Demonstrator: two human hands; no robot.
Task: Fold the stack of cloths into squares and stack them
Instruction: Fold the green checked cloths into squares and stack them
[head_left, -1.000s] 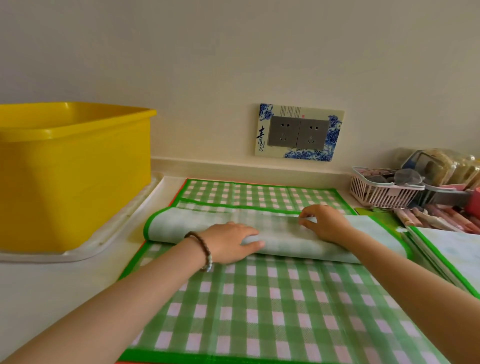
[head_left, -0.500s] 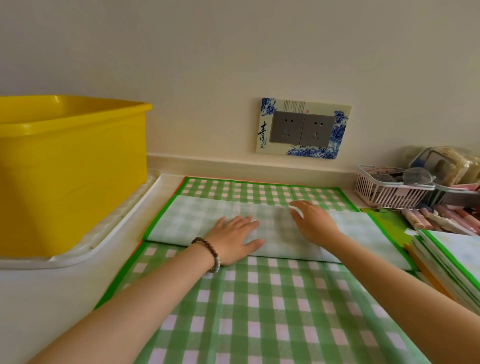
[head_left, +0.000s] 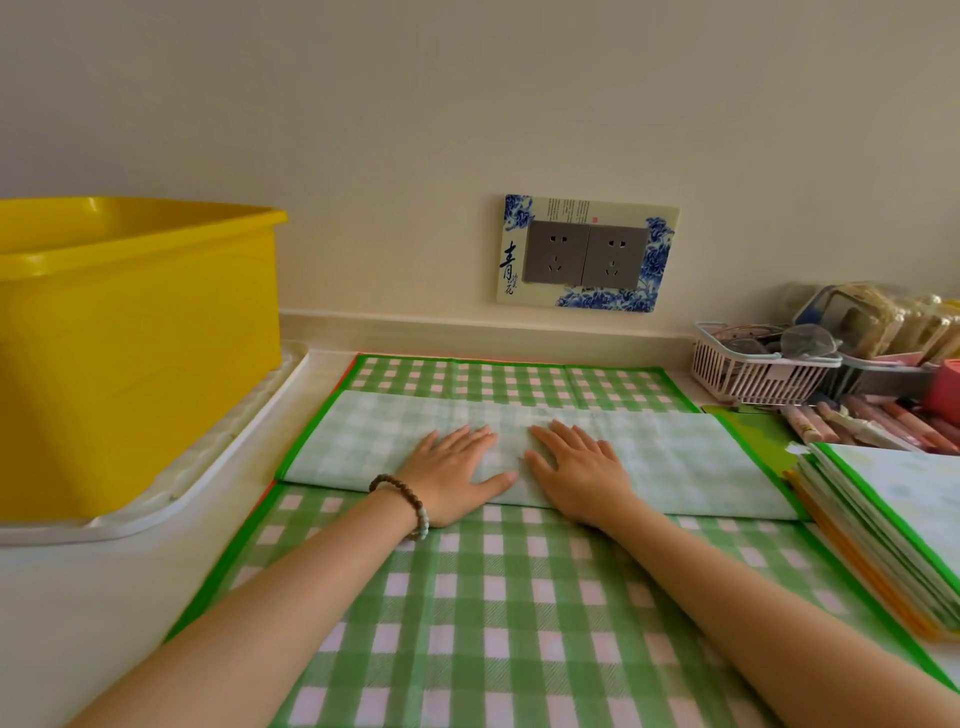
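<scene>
A green-and-white checked cloth (head_left: 519, 613) with a green hem lies spread on the counter. Its folded-over band (head_left: 701, 457) shows the pale underside and runs across the cloth's middle. My left hand (head_left: 457, 478), with a bead bracelet on the wrist, lies flat on that band with fingers spread. My right hand (head_left: 582, 467) presses flat beside it, a small gap between the two. Under the checked cloth an orange edge peeks out at the left. A stack of cloths (head_left: 883, 525) lies at the right.
A yellow tub (head_left: 135, 353) stands on a white tray (head_left: 208, 467) at the left. A pink basket (head_left: 758, 369) and several pink sticks (head_left: 872, 426) sit at the back right. A double socket (head_left: 587, 254) is on the wall.
The folded band went from a rounded roll to lying flat. Both hands opened out and came together at its middle, palms down.
</scene>
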